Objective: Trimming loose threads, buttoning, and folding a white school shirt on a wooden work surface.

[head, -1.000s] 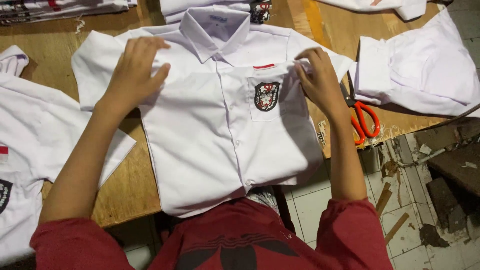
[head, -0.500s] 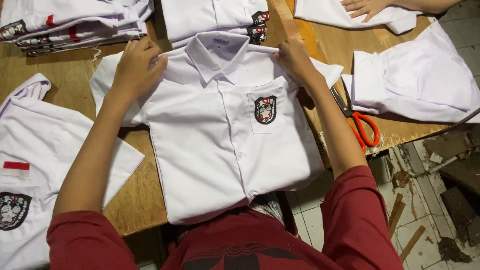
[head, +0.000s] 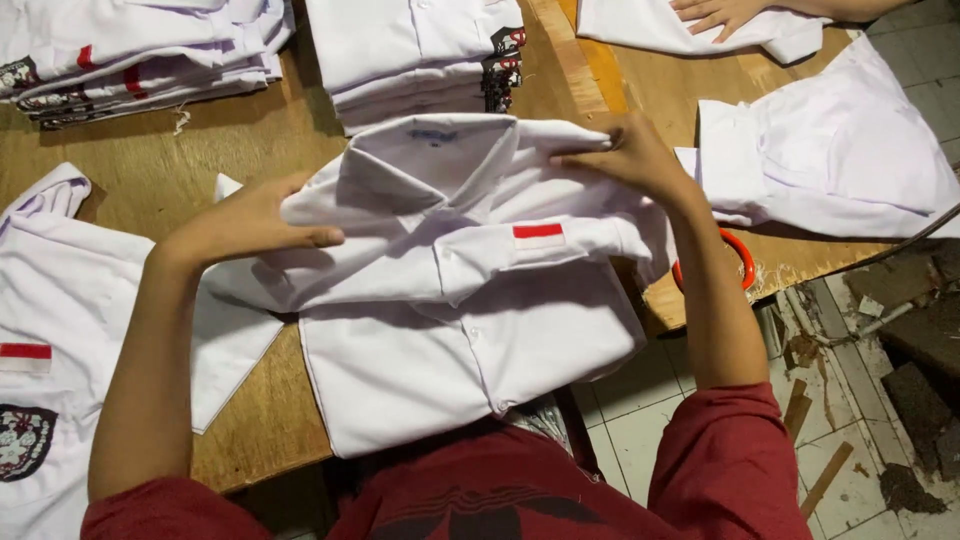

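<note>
Soft, light white cotton school shirt (head: 450, 330) lying half-folded on the wooden table (head: 255, 130), best gripped at shoulder seams; left hand (head: 250, 220) pressing flat, fingers extended; right hand (head: 630, 160) pinching the folded shoulder.

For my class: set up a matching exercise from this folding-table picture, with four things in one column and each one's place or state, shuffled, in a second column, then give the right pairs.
Things
1. left hand
2. right hand
3. scissors
4. stacked shirts

Places or states
A. orange handle showing at the table's right edge, partly hidden by the forearm
B. piled folded at the far side of the table
C. flat on the left part of the white shirt
D. pinching fabric beside the collar

Pairs: 1-C, 2-D, 3-A, 4-B
</note>
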